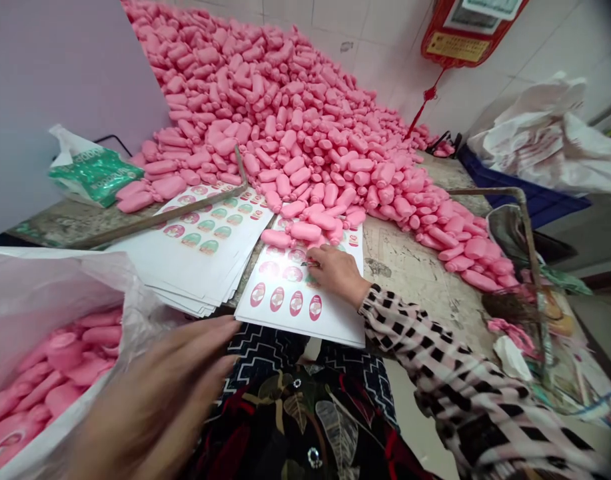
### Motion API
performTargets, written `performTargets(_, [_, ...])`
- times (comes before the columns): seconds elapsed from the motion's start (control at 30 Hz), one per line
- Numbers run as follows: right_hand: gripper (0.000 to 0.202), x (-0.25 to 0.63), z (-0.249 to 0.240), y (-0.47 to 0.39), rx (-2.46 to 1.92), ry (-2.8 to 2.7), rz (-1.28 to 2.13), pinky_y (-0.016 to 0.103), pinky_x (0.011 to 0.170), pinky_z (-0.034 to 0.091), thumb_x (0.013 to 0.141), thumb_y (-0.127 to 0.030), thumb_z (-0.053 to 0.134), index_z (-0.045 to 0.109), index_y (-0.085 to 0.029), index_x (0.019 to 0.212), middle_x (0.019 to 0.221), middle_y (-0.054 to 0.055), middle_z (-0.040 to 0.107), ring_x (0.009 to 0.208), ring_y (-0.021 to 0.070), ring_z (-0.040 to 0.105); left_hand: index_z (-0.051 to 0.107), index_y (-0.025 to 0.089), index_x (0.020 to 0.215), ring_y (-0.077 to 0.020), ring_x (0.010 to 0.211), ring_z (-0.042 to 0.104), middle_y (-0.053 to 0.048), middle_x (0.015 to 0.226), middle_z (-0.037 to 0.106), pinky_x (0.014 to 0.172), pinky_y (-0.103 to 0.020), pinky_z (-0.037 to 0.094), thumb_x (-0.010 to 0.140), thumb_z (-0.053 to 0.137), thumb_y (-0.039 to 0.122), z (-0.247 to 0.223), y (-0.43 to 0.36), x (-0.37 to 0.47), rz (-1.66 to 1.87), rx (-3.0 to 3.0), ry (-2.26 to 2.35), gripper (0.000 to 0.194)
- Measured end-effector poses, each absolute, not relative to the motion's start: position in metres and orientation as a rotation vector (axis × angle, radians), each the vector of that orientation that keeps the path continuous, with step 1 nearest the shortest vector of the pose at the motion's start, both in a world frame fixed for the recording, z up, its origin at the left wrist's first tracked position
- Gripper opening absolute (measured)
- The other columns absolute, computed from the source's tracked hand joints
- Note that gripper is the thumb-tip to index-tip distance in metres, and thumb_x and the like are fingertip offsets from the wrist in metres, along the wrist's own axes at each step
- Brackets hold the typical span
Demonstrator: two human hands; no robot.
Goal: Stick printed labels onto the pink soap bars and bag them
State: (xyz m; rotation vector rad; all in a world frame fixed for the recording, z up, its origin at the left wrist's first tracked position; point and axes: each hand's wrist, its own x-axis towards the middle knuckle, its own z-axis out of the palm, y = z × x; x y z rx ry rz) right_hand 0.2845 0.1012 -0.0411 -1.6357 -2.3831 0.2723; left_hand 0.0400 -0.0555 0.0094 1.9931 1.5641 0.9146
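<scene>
My right hand (338, 272) rests over a white sheet of stickers (335, 327), its fingers bent and pressed together at the upper part of the sheet. Whatever is between those fingertips is too small to make out. Just beyond them, a few pink bottles (305, 231) lie on the sheet. Pink oval stickers (296, 303) run in a row along its near side. My left hand (160, 393), blurred by motion, is at the lower left with fingers stretched out and nothing visible in it. Beside it stands a white bag (150, 307) holding pink bottles (65, 350).
A large heap of pink bottles (295, 120) covers the table's back. A stack of sticker sheets (195, 267) lies left, under a metal bar (175, 215). There is a green packet (92, 170) at far left. A blue crate (515, 183) and another metal bar (530, 247) stand right.
</scene>
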Motion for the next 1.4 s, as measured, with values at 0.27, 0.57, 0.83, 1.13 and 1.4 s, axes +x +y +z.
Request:
performTargets(0.27, [0.017,0.311,-0.021,0.058,-1.333,-1.512,1.481,0.022,0.056,0.038,0.069,-0.032,0.068,0.061,-0.018,0.076,0.067,-0.004,0.058,0.055,0.0075,0.046,0.036,0.026,0.138,-0.0244,0.126,0.041,-0.007,0.138,0.045,0.106,-0.042,0.030,0.084,0.054,0.031,-0.035,0.009,0.103,0.844,1.985,1.214,0.058])
performTargets(0.57, [0.019,0.282,-0.062,0.026,-1.215,-1.096,1.544,0.026,0.065,0.044,0.068,-0.033,0.068,0.056,-0.019,0.071,0.064,-0.005,0.057,0.060,0.0102,0.053,0.058,0.023,0.115,-0.0246,0.114,0.049,-0.009,0.122,0.058,0.097,-0.044,0.033,0.082,0.055,0.024,-0.082,0.043,0.126,0.709,2.137,1.074,0.034])
performTargets(0.83, [0.043,0.320,-0.052,0.032,-1.562,-2.079,0.591,0.033,0.080,0.046,0.074,-0.012,0.053,0.061,-0.027,0.113,0.121,0.004,0.057,0.096,0.0195,0.058,0.055,0.022,0.120,-0.0260,0.104,0.048,-0.009,0.112,0.061,0.090,-0.041,0.033,0.086,0.050,0.039,-0.077,0.035,0.127,0.665,2.201,1.179,0.039])
performTargets(1.13, [0.042,0.318,-0.064,0.036,-1.333,-2.091,0.613,0.035,0.094,0.042,0.084,-0.018,0.051,0.053,-0.028,0.125,0.127,0.003,0.056,0.115,0.0190,0.051,0.056,0.029,0.121,-0.0226,0.087,0.050,-0.003,0.087,0.062,0.083,-0.036,0.036,0.082,0.055,0.036,-0.066,0.039,0.129,0.852,1.813,1.166,0.039])
performTargets(1.4, [0.016,0.307,-0.051,0.029,-1.156,-1.663,1.295,0.029,0.080,0.046,0.080,-0.029,0.061,0.063,-0.023,0.095,0.087,-0.002,0.064,0.085,0.0150,0.060,0.059,0.022,0.096,-0.0195,0.085,0.051,-0.003,0.090,0.055,0.075,-0.032,0.042,0.077,0.061,0.047,-0.041,0.037,0.115,0.809,1.732,1.113,0.031])
